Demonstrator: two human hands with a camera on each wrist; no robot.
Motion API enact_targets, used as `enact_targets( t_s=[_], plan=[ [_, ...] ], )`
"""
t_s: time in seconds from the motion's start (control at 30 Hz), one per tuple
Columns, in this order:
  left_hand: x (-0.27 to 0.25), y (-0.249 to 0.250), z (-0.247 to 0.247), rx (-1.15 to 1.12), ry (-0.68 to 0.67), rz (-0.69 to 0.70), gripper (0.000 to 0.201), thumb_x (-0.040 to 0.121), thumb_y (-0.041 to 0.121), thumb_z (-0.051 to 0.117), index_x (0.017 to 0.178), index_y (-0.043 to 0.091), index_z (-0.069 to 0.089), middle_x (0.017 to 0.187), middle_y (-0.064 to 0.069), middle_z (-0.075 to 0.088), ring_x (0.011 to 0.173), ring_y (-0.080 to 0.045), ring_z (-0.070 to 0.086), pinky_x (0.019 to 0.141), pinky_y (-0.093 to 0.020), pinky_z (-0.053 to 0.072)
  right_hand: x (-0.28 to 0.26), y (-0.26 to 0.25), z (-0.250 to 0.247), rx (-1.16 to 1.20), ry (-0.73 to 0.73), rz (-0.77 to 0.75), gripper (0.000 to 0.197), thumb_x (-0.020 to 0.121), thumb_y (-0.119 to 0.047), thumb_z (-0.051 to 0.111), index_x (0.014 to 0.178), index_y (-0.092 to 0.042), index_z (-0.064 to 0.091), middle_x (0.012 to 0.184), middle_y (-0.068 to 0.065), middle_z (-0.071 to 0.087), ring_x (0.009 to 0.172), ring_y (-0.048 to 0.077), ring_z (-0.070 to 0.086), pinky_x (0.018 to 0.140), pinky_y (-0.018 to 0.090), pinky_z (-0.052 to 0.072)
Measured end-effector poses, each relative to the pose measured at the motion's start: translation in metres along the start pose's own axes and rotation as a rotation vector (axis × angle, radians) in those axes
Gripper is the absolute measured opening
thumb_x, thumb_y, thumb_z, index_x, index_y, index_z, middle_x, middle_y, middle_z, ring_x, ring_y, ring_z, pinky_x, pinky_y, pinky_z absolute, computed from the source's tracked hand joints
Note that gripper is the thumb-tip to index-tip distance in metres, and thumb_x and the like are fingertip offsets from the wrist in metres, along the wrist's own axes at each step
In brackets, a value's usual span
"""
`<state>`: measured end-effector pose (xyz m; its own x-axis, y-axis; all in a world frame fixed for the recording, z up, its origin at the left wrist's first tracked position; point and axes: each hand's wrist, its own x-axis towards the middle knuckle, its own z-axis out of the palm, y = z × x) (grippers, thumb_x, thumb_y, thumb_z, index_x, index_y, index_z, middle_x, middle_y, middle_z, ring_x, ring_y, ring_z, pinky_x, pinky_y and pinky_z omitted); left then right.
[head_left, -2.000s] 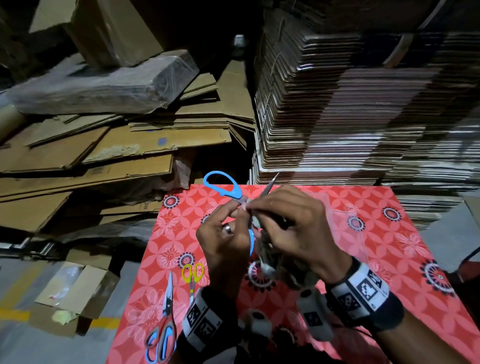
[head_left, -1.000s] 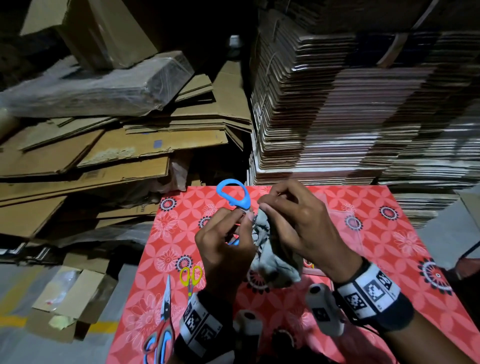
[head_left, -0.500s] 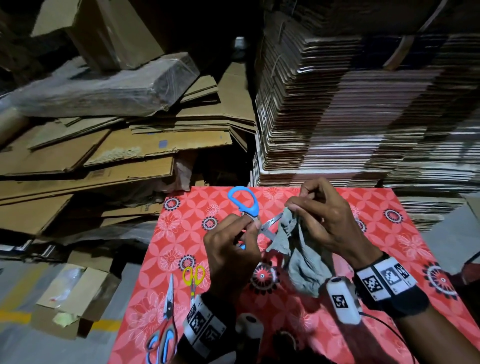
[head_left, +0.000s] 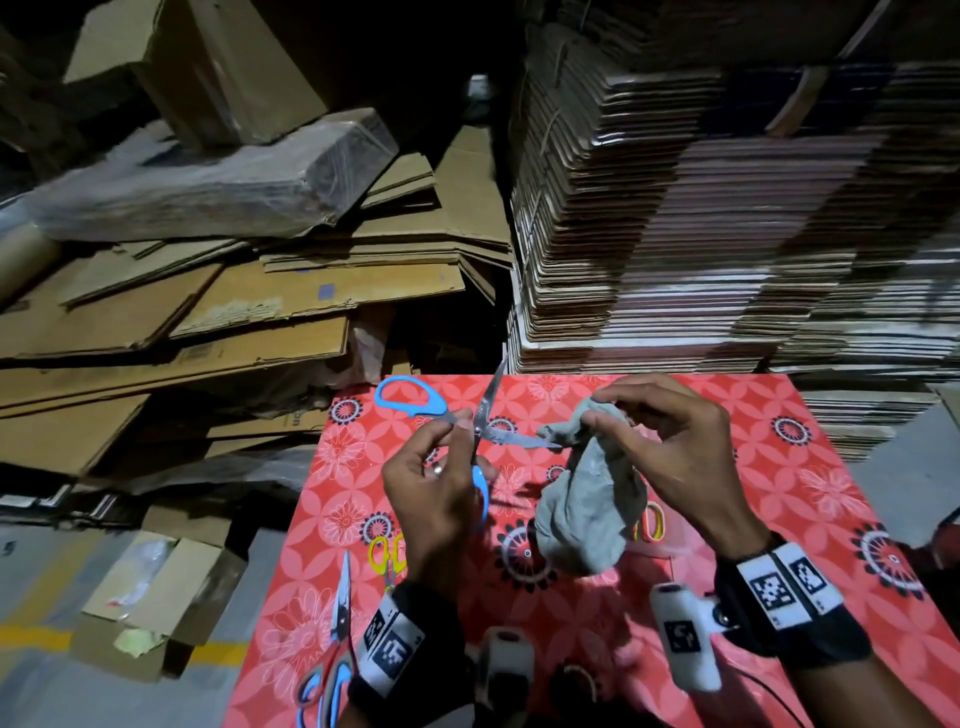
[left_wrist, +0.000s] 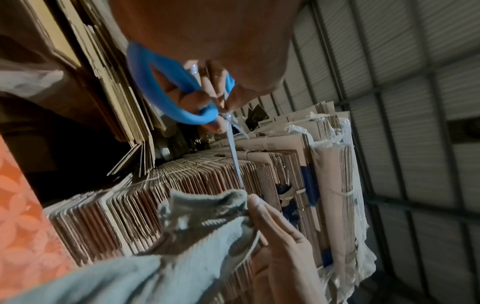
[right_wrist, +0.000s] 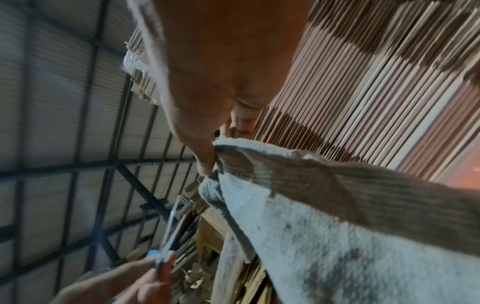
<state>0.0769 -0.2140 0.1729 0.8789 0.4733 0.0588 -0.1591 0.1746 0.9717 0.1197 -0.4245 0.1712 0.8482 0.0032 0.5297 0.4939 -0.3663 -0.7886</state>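
Note:
My left hand (head_left: 441, 467) grips blue-handled scissors (head_left: 415, 402) near their pivot, above the red patterned table (head_left: 779, 493). The blades stand spread wide: one points up and away, the other points right, its tip touching a grey cloth (head_left: 587, 504). My right hand (head_left: 660, 436) pinches the top of that cloth, which hangs down towards the table. In the left wrist view the blue handle (left_wrist: 168, 90) loops round my fingers and the blade meets the cloth (left_wrist: 205, 211). The right wrist view shows my thumb pressed on the cloth (right_wrist: 324, 205).
A second pair of scissors (head_left: 332, 654) with blue and red handles lies at the table's near left, small yellow scissors (head_left: 387, 556) beside it. Something yellow (head_left: 649, 525) lies behind the cloth. Flattened cardboard (head_left: 182, 312) is heaped at left, bundled stacks (head_left: 701, 234) behind.
My hands drew apart: the right hand moved right with the cloth, off the blades. The scissors opened wide and turned, one blade now pointing at the cloth.

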Motion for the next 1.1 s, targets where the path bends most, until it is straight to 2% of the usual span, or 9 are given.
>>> enact_targets(
  t_s=[0.13, 0.27, 0.4, 0.5, 0.6, 0.7, 0.83, 0.93, 1.1],
  plan=[
    [0.0, 0.001, -0.001, -0.071, -0.037, -0.111, 0.025, 0.101, 0.007, 0.063, 0.082, -0.007, 0.059, 0.058, -0.012, 0.058, 0.044, -0.018, 0.043, 0.042, -0.02, 0.034, -0.003, -0.014, 0.011, 0.148, 0.012, 0.092, 0.02, 0.083, -0.006, 0.086, 0.098, -0.018, 0.08, 0.093, 0.002, 0.075, 0.081, 0.031, 0.07, 0.078, 0.029, 0.058],
    [0.003, -0.003, -0.001, -0.112, -0.037, -0.182, 0.021, 0.101, 0.009, 0.063, 0.09, -0.008, 0.059, 0.058, -0.005, 0.061, 0.065, -0.028, 0.057, 0.049, -0.024, 0.043, -0.003, -0.024, 0.018, 0.217, 0.012, 0.094, 0.025, 0.085, 0.004, 0.081, 0.097, -0.018, 0.078, 0.091, 0.005, 0.075, 0.08, 0.033, 0.068, 0.077, 0.028, 0.056],
    [0.002, 0.0, -0.002, -0.232, -0.049, -0.267, 0.011, 0.098, 0.011, 0.066, 0.098, 0.0, 0.066, 0.073, -0.015, 0.066, 0.072, -0.025, 0.073, 0.053, -0.027, 0.051, -0.001, -0.032, 0.022, 0.25, 0.054, 0.112, 0.029, 0.086, 0.007, 0.078, 0.098, -0.02, 0.076, 0.088, 0.001, 0.074, 0.076, 0.018, 0.066, 0.074, 0.023, 0.054],
    [0.002, 0.001, -0.004, -0.28, -0.125, -0.373, 0.014, 0.096, 0.017, 0.069, 0.085, 0.011, 0.063, 0.073, -0.009, 0.065, 0.072, -0.026, 0.074, 0.067, -0.033, 0.043, -0.001, -0.038, 0.025, 0.296, 0.085, 0.133, 0.03, 0.088, 0.007, 0.076, 0.105, -0.018, 0.075, 0.086, -0.003, 0.07, 0.072, 0.01, 0.061, 0.071, 0.019, 0.052],
    [0.003, -0.003, -0.008, -0.279, -0.205, -0.317, 0.019, 0.1, 0.008, 0.062, 0.081, 0.008, 0.068, 0.082, -0.006, 0.072, 0.08, -0.031, 0.078, 0.073, -0.041, 0.054, -0.001, -0.044, 0.03, 0.303, 0.097, 0.114, 0.036, 0.088, 0.009, 0.074, 0.113, -0.017, 0.076, 0.089, 0.0, 0.064, 0.074, 0.007, 0.059, 0.07, 0.015, 0.05],
    [0.002, -0.007, -0.01, -0.276, -0.263, -0.182, 0.012, 0.098, -0.009, 0.055, 0.102, -0.011, 0.067, 0.094, -0.012, 0.067, 0.097, -0.029, 0.075, 0.091, -0.065, 0.058, 0.0, -0.052, 0.035, 0.222, 0.057, 0.035, 0.033, 0.089, 0.01, 0.072, 0.11, -0.014, 0.079, 0.094, 0.003, 0.061, 0.08, 0.005, 0.061, 0.069, 0.014, 0.048],
    [0.003, -0.011, -0.009, -0.272, -0.332, -0.097, 0.02, 0.096, -0.018, 0.053, 0.098, -0.011, 0.071, 0.124, -0.024, 0.054, 0.103, -0.031, 0.074, 0.084, -0.044, 0.063, -0.004, -0.058, 0.046, 0.19, -0.035, -0.033, 0.023, 0.088, 0.009, 0.07, 0.097, -0.01, 0.081, 0.101, 0.003, 0.064, 0.094, 0.011, 0.068, 0.072, 0.019, 0.052],
    [0.001, -0.007, -0.009, -0.286, -0.356, -0.085, 0.014, 0.092, 0.008, 0.062, 0.09, -0.001, 0.073, 0.113, -0.008, 0.056, 0.106, -0.03, 0.07, 0.084, -0.047, 0.061, -0.008, -0.056, 0.052, 0.201, -0.067, -0.024, 0.018, 0.087, 0.002, 0.068, 0.093, -0.01, 0.08, 0.103, 0.0, 0.068, 0.096, 0.018, 0.07, 0.073, 0.024, 0.056],
    [-0.003, 0.004, -0.007, -0.339, -0.281, -0.174, 0.017, 0.095, 0.027, 0.062, 0.092, 0.018, 0.075, 0.097, -0.008, 0.067, 0.097, -0.026, 0.07, 0.086, -0.055, 0.061, -0.007, -0.057, 0.048, 0.232, -0.087, 0.048, 0.014, 0.084, -0.001, 0.078, 0.087, -0.015, 0.077, 0.095, -0.001, 0.072, 0.092, 0.018, 0.072, 0.076, 0.023, 0.054]
  ],
)
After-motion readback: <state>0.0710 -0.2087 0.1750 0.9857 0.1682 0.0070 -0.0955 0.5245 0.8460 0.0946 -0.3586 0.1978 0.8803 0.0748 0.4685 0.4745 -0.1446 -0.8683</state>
